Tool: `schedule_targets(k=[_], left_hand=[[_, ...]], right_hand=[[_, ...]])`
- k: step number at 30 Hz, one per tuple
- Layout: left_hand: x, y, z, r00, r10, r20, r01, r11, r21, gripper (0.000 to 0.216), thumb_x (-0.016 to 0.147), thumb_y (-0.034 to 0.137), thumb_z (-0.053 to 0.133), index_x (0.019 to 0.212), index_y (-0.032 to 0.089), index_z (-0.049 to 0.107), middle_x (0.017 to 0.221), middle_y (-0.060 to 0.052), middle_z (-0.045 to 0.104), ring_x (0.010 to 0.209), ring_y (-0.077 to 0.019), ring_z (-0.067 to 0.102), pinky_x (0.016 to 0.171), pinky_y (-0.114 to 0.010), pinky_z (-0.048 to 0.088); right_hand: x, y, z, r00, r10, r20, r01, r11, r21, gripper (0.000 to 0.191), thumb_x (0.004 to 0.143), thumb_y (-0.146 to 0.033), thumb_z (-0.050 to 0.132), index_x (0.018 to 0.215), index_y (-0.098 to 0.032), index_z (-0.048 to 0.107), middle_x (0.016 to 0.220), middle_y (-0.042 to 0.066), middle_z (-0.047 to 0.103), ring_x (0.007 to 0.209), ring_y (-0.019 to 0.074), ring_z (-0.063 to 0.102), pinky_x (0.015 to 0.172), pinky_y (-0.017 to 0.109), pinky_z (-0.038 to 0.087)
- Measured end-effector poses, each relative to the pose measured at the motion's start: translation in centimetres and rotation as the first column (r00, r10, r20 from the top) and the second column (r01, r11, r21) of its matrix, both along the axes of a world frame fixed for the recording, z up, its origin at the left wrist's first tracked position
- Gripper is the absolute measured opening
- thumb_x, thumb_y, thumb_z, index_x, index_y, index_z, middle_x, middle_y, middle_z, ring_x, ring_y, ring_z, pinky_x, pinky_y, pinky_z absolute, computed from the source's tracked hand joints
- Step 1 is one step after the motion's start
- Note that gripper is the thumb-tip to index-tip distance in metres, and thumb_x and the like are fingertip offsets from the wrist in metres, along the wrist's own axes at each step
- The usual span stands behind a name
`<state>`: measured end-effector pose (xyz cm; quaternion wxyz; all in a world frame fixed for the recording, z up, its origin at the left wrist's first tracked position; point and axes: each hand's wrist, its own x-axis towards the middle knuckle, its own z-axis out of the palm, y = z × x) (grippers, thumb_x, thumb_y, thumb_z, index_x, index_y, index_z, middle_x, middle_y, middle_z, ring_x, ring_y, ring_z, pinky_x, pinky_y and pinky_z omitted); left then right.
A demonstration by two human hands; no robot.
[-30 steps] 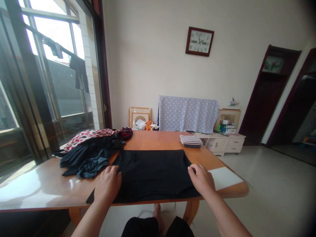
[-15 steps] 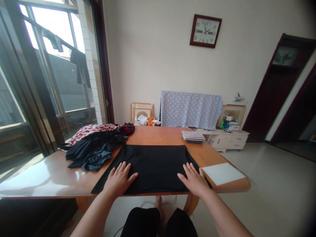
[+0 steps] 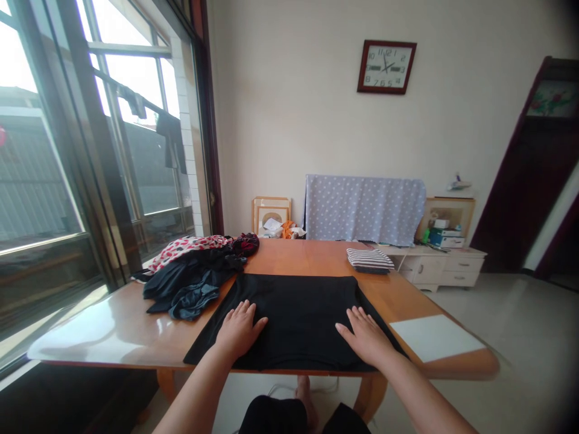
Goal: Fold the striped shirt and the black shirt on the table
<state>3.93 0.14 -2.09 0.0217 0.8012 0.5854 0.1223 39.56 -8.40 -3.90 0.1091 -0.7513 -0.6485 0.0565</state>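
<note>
A black garment (image 3: 298, 319) lies spread flat at the front edge of the wooden table; its exact kind I cannot tell. On its left part rests my left hand (image 3: 241, 330), palm down with fingers spread. My right hand (image 3: 365, 335) lies the same way on the right part, thumb pointing inward. Neither hand grips the cloth. Beyond my left hand is a heap of dark clothes (image 3: 185, 283), topped by a white cloth with red patches (image 3: 185, 250). Past my right hand sits a folded striped garment (image 3: 370, 260).
The wooden table (image 3: 294, 253) has a rounded right corner, where a white sheet (image 3: 436, 337) lies. Behind it stand a panel draped in polka-dot cloth (image 3: 362, 208) and a low white cabinet (image 3: 452, 268). A glass window (image 3: 149, 138) is on the left.
The camera view has turned slightly left and up, so everything appears shifted right and lower. Both hands stay flat on the black garment, which looks unchanged.
</note>
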Motion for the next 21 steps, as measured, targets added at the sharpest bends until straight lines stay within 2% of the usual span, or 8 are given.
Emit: schedule_targets(k=[4,6,8,10,12,15,18,21], left_hand=[[-0.8,0.7,0.1,0.999,-0.025,0.023,0.024,0.999,0.03,0.066,0.093,0.063,0.034,0.136,0.017,0.054,0.148,-0.016,0.048,0.139,-0.0307,0.04,0.113,-0.042,0.031],[-0.5,1.5,0.8,0.998,-0.038,0.048,0.035,0.998,0.059,0.058,0.095,0.058,0.032,0.129,0.018,0.059,0.138,-0.016,0.057,0.129,-0.0297,0.052,0.107,-0.04,0.037],[0.3,2.7,1.7,0.997,-0.047,0.061,0.041,0.995,0.088,0.053,0.097,0.051,0.03,0.126,0.018,0.06,0.133,-0.015,0.06,0.125,-0.0284,0.055,0.106,-0.038,0.038],[1.4,4.1,2.1,0.998,-0.042,0.055,0.036,0.993,0.113,0.05,0.098,0.046,0.03,0.131,0.018,0.056,0.14,-0.015,0.056,0.133,-0.0282,0.048,0.111,-0.04,0.033],[2.4,5.4,1.9,0.999,-0.03,0.039,0.026,0.993,0.117,0.054,0.098,0.044,0.03,0.14,0.016,0.048,0.152,-0.015,0.043,0.144,-0.0283,0.033,0.116,-0.043,0.025],[3.0,7.0,0.8,1.0,-0.018,0.006,0.018,1.0,0.013,0.069,0.095,0.054,0.03,0.147,0.009,0.04,0.159,-0.019,0.028,0.149,-0.0312,0.021,0.117,-0.048,0.021],[2.7,7.9,-0.1,0.999,-0.04,-0.017,0.038,0.994,-0.104,0.08,0.091,0.065,0.03,0.148,0.009,0.039,0.158,-0.02,0.028,0.149,-0.0335,0.02,0.117,-0.049,0.021],[2.5,8.5,-0.2,0.998,-0.055,-0.014,0.054,0.996,-0.077,0.076,0.091,0.064,0.031,0.144,0.013,0.045,0.156,-0.019,0.035,0.147,-0.0326,0.025,0.116,-0.048,0.024]], right_hand=[[1.2,0.5,-0.9,1.0,0.004,0.011,-0.004,0.999,-0.037,0.085,0.091,-0.07,0.028,0.153,-0.013,0.033,0.16,0.014,0.027,0.149,0.0301,0.019,0.121,0.046,0.015],[1.2,1.1,-0.6,1.0,-0.005,0.003,0.005,1.0,-0.017,0.084,0.091,-0.07,0.029,0.152,-0.012,0.035,0.159,0.014,0.03,0.149,0.0306,0.02,0.121,0.046,0.016],[0.9,1.9,0.2,1.0,-0.007,-0.012,0.007,1.0,0.017,0.083,0.092,-0.069,0.029,0.152,-0.012,0.036,0.159,0.014,0.03,0.149,0.0305,0.02,0.121,0.046,0.017],[0.5,2.9,1.0,1.0,-0.006,-0.025,0.007,0.998,0.058,0.083,0.092,-0.068,0.028,0.152,-0.01,0.034,0.159,0.014,0.028,0.149,0.03,0.019,0.121,0.045,0.017],[0.2,3.7,1.3,0.999,-0.006,-0.033,0.009,0.996,0.09,0.083,0.093,-0.068,0.027,0.153,-0.01,0.032,0.16,0.014,0.026,0.15,0.0293,0.016,0.121,0.044,0.017],[0.4,4.5,0.6,0.999,-0.005,-0.039,0.008,0.997,0.073,0.082,0.094,-0.066,0.026,0.153,-0.009,0.031,0.16,0.013,0.025,0.15,0.0284,0.016,0.121,0.043,0.018],[1.0,4.8,-1.1,0.999,0.001,-0.037,-0.001,1.0,0.02,0.081,0.093,-0.066,0.028,0.152,-0.01,0.034,0.16,0.013,0.027,0.149,0.0287,0.019,0.121,0.044,0.017],[1.5,5.0,-2.3,0.999,0.005,-0.034,-0.004,1.0,0.022,0.081,0.093,-0.068,0.027,0.152,-0.012,0.036,0.159,0.012,0.028,0.149,0.0285,0.021,0.122,0.046,0.017]])
